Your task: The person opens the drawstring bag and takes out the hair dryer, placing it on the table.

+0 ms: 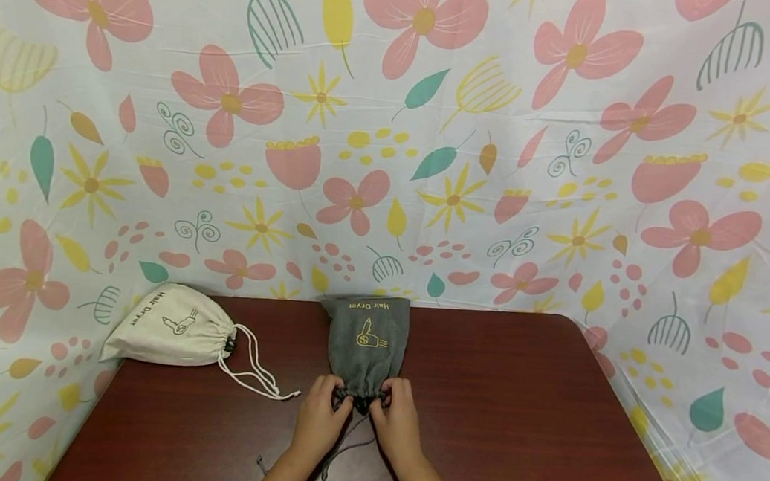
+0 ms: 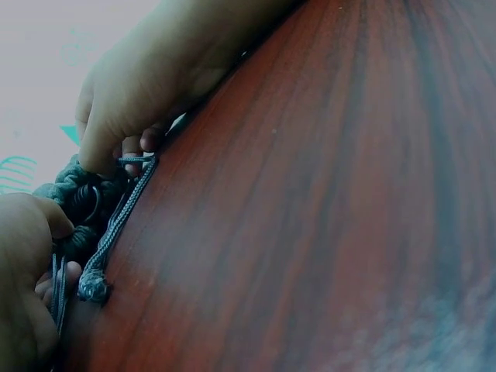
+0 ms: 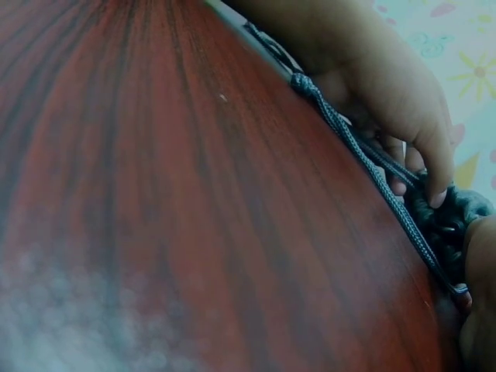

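Note:
A dark grey drawstring bag [image 1: 369, 347] printed "Hair Dryer" with a yellow dryer drawing lies on the table, its gathered mouth toward me. My left hand [image 1: 321, 415] pinches the left side of that mouth, thumb and fingers on the cloth. On the opposite side, my right hand [image 1: 400, 424] grips the fabric the same way. Between the hands, something black shows in the bag's small opening. Grey braided cords [image 2: 124, 221] trail from the neck onto the table; one knotted end [image 3: 302, 84] shows in the right wrist view.
A cream drawstring bag [image 1: 174, 326] with the same print in black lies at the table's back left. Its white cords [image 1: 257, 369] stretch rightward. The dark red-brown table [image 1: 514, 413] meets a flower-patterned cloth [image 1: 457, 163] behind and at both sides.

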`<action>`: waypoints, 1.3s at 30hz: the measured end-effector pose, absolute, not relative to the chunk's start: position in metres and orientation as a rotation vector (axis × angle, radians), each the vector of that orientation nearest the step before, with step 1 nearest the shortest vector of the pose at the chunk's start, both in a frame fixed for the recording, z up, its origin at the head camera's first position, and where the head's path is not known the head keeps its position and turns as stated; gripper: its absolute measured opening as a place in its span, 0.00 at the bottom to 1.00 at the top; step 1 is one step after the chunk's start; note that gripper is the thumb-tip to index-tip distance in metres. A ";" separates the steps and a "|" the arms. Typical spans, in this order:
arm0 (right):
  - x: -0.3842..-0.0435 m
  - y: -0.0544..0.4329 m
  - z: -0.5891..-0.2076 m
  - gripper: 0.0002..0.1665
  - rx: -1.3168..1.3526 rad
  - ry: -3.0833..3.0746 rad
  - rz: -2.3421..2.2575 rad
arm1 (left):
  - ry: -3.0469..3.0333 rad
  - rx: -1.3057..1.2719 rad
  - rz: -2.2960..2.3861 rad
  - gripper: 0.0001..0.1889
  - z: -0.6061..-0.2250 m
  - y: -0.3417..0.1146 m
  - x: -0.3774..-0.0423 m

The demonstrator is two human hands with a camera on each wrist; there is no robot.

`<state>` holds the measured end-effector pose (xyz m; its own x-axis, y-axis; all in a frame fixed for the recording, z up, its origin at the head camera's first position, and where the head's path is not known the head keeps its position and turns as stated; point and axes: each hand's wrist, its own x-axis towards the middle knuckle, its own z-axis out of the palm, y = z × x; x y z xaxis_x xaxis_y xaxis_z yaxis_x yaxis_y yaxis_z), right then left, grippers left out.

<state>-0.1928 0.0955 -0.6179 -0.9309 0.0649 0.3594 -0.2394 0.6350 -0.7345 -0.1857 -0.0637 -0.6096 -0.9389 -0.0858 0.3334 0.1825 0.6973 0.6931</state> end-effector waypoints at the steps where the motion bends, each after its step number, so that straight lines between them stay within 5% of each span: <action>1: -0.193 0.095 -0.618 0.14 0.139 -2.504 1.198 | -2.567 -0.074 -1.104 0.12 -0.609 -0.064 -0.186; 39: -0.191 0.098 -0.616 0.11 0.104 -2.446 1.307 | -2.605 0.023 -1.291 0.08 -0.606 -0.063 -0.186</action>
<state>-0.1908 0.0979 -0.6156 -0.9308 0.1049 0.3503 -0.2329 0.5685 -0.7891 -0.1858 -0.0626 -0.6059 -0.9725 -0.1171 0.2013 0.0893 0.6108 0.7867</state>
